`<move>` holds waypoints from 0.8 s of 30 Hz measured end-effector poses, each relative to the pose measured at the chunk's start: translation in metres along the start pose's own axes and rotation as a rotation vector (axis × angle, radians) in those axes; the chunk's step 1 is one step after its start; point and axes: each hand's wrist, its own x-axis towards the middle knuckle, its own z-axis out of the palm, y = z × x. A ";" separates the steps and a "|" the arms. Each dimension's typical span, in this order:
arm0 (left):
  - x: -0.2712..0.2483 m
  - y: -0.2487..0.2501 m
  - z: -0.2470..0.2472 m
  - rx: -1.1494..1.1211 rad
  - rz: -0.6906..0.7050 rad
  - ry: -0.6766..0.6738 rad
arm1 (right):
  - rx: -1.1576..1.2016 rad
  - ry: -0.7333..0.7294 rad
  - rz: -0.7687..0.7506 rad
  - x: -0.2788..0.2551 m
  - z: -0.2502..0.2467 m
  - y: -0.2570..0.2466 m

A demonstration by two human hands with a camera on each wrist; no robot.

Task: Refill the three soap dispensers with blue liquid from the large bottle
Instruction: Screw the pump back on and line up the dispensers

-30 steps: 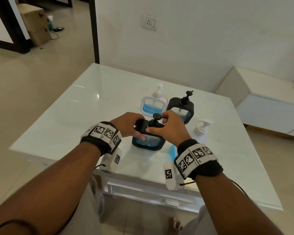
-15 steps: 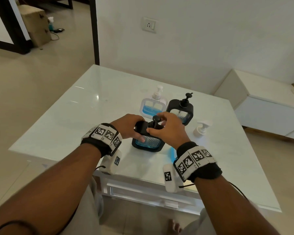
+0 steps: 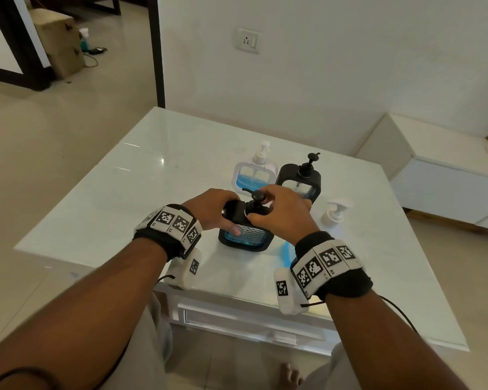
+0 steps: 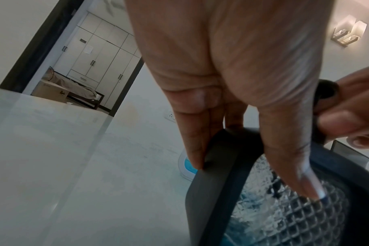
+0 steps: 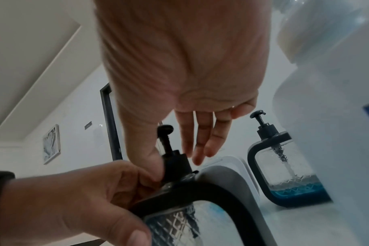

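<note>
Right wrist view, centre of the frame: the right hand (image 5: 179, 83) pinches the black pump collar (image 5: 176, 162) of the near dispenser (image 3: 245, 229) with thumb and a fingertip, the other fingers (image 5: 202, 141) spread loose, while the left hand (image 3: 214, 211) curls round its dark frame, thumb on the patterned glass. If that hold slackens during a twist, the dispenser could tip or skid on the glossy table (image 3: 124, 192). The large bottle (image 5: 337, 116) fills the right edge just beside the wrist, so a swinging arm may knock it.
</note>
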 end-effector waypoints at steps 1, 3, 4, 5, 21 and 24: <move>0.000 -0.001 0.000 -0.003 -0.003 0.002 | -0.004 -0.012 -0.013 0.000 -0.001 0.000; 0.000 -0.001 0.000 0.000 -0.003 0.004 | -0.025 0.003 -0.022 0.000 -0.002 -0.002; 0.001 -0.001 0.000 0.005 -0.002 0.003 | -0.032 0.015 -0.012 -0.001 -0.003 -0.003; 0.000 -0.001 0.000 0.011 -0.001 0.001 | -0.032 0.027 0.001 -0.001 -0.003 -0.004; 0.000 -0.003 0.000 -0.001 -0.003 -0.008 | 0.024 -0.051 0.047 -0.002 0.001 -0.005; 0.001 -0.003 0.000 -0.012 -0.003 -0.010 | 0.067 -0.085 0.049 0.000 0.001 -0.002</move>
